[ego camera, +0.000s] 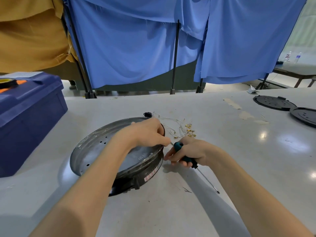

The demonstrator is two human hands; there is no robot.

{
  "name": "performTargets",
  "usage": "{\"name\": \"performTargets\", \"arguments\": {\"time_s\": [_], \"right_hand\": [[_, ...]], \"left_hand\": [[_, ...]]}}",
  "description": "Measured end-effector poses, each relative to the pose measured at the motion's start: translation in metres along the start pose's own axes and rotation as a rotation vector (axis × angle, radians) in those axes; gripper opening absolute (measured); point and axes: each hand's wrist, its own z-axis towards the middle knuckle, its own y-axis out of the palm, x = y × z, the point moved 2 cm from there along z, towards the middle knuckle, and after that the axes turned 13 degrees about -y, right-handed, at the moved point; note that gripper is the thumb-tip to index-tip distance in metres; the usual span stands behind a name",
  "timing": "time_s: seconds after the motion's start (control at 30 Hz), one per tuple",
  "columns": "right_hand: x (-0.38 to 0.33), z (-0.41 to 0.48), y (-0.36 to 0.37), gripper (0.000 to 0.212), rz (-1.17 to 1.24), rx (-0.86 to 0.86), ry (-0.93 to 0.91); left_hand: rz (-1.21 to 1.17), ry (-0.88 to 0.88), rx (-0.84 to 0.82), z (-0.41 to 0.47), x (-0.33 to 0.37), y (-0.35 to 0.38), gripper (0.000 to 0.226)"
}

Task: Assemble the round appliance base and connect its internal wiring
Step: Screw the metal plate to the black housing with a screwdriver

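Head view: a round appliance base, a shiny metal dish seated in a black plastic ring [102, 151], lies on the pale grey counter [222, 151], left of centre and tilted. The left hand [147, 132] rests on its far right rim with fingers curled. A thin pale sliver shows at the fingertips, but I cannot tell whether they pinch it.

The right hand [189, 153], just beside the rim, grasps a teal-and-black-handled screwdriver [186, 158]. Its long axis runs from the base toward the person, with the tip pointing away from the base, so it probably needs reversing before driving anything.

The loose white wires with brass terminals [184, 129] lie just beyond both hands, nearer the right.

A white label with red print [153, 173] on the ring is too blurred to read.
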Motion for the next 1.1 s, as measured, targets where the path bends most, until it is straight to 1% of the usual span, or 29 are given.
{"name": "performTargets", "arguments": {"time_s": [0.03,0.13,0.27,0.33,0.4,0.53,0.63,0.67,0.7,0.77,0.83,0.9,0.97,1.0,1.1], "right_hand": [[-0.001,0.000,0.003,0.006,0.073,-0.046,-0.022],[-0.005,0.001,0.006,0.018,0.264,-0.125,-0.099],[-0.016,-0.003,0.001,0.020,0.392,-0.124,-0.159],[-0.020,-0.005,-0.003,0.019,0.472,-0.103,-0.170],[-0.023,-0.007,-0.004,0.018,0.547,-0.091,-0.177],[-0.029,-0.006,-0.001,0.018,0.670,-0.057,-0.196],[-0.035,-0.007,0.003,0.019,0.748,-0.053,-0.214],[-0.038,-0.007,0.005,0.020,0.774,-0.058,-0.220],[-0.041,-0.009,0.007,0.020,0.788,-0.067,-0.227],[-0.048,-0.010,0.010,0.018,0.774,-0.079,-0.248],[-0.051,-0.011,0.012,0.014,0.733,-0.059,-0.267],[-0.052,-0.012,0.011,0.017,0.699,-0.035,-0.272],[-0.054,-0.013,0.011,0.017,0.676,-0.036,-0.273],[-0.055,-0.013,0.012,0.014,0.666,-0.041,-0.273],[-0.054,-0.011,0.012,0.011,0.623,-0.013,-0.277]], "left_hand": [[-0.027,0.007,-0.027,-0.001,0.000,-0.005,0.027],[-0.064,0.032,-0.060,-0.005,0.004,-0.018,0.030],[-0.053,0.053,0.011,-0.010,0.009,-0.039,0.041],[0.016,0.063,0.052,-0.013,0.013,-0.047,0.038],[0.130,0.044,0.132,-0.016,0.018,-0.050,0.035],[0.334,-0.052,0.363,-0.020,0.028,-0.051,0.034],[0.406,-0.067,0.512,-0.021,0.032,-0.052,0.016],[0.428,-0.058,0.565,-0.022,0.033,-0.052,0.015],[0.447,-0.050,0.605,-0.022,0.034,-0.052,0.022],[0.459,-0.050,0.624,-0.025,0.034,-0.051,0.051],[0.500,-0.047,0.581,-0.030,0.035,-0.051,0.067],[0.639,-0.074,0.516,-0.033,0.034,-0.048,0.084],[0.740,-0.106,0.505,-0.032,0.032,-0.047,0.100],[0.743,-0.103,0.531,-0.031,0.031,-0.047,0.100],[0.657,-0.063,0.572,-0.029,0.025,-0.054,0.084]]}}
